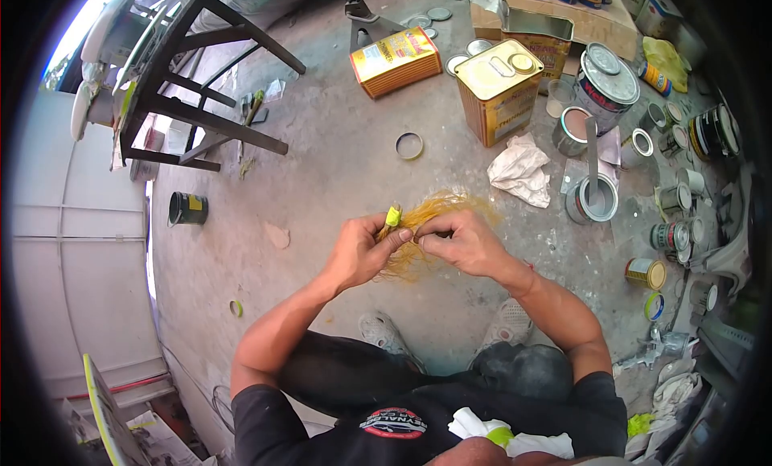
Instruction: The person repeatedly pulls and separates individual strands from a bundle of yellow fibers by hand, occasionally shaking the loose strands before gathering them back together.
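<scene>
My left hand (359, 251) is closed around a bundle of thin yellow fibres (441, 209), near an end wrapped with bright yellow-green tape (392, 217). Loose strands fan out to the right, behind my right hand (468, 245), and hang below both hands. Thumb and fingers of my right hand are pinched together at the strands, close to the left thumb. Exactly what lies between those fingertips is too small to make out. Both hands are held in front of me, above the concrete floor (322, 164).
Thinner tins (494, 96) and a lying tin (396, 61) stand ahead. Crumpled white paper (521, 170), a can with a grey stirring stick (592, 199) and several paint cans are at right. A dark trestle (205, 104) and a black can (187, 209) are at left.
</scene>
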A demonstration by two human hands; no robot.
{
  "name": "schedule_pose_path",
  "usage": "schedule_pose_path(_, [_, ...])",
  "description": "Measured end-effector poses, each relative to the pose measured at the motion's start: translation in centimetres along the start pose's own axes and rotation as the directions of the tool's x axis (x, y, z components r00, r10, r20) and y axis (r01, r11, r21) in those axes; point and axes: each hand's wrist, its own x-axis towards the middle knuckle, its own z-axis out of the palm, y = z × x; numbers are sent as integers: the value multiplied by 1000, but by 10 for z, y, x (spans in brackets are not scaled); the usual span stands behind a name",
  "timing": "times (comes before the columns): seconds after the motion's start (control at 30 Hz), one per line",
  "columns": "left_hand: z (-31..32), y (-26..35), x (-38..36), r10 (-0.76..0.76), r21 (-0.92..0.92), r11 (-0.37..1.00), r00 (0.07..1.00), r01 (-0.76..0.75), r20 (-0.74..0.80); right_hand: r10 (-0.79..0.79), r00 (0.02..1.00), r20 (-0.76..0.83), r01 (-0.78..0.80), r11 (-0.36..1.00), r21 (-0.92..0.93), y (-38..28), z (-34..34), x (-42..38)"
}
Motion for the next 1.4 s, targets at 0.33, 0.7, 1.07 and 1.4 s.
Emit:
schedule_pose_path(0.33, [3,-4,0,66,40,997,998,-65,-15,42,991,-124,-19,984,178,9,16,-4])
schedule_pose_path(0.7, [-85,-6,22,128,-277,874,739,-399,-662,281,921,-271,-240,955,174,63,8,-13])
schedule_pose_path(1.07, [-151,-45,-4,-14,-354,895,775,-273,-632,197,819,-539,-423,843,-333,133,-74,-44])
schedule_pose_path(1.4, [-25,15,-6,55,-275,961,997,-39,52,-582,781,-229,482,793,-371,-29,5,16])
